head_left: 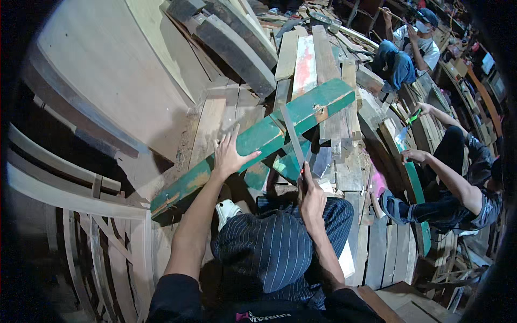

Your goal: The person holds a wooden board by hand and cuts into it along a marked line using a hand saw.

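A long green-painted wooden beam (pixel 258 135) lies slantwise in front of me, its paint worn through to bare wood in places. My left hand (pixel 230 153) presses on the beam's top, fingers spread and thumb stretched along it. My right hand (pixel 311 196) is closed round the dark handle of a long, flat grey-bladed hand tool (pixel 293 137). Its blade crosses the beam to the right of my left hand, next to a darker line across the green paint. Whether the blade has teeth cannot be made out. Green offcuts (pixel 291 161) lie under the beam.
Planks (pixel 326 59) are piled beyond and to the right. Pale boards (pixel 107 64) and a wooden frame (pixel 81 196) stand at left. At right a co-worker (pixel 458 177) holds a green-handled tool (pixel 412 118) at another green beam (pixel 414 183); another person (pixel 414 48) sits farther back.
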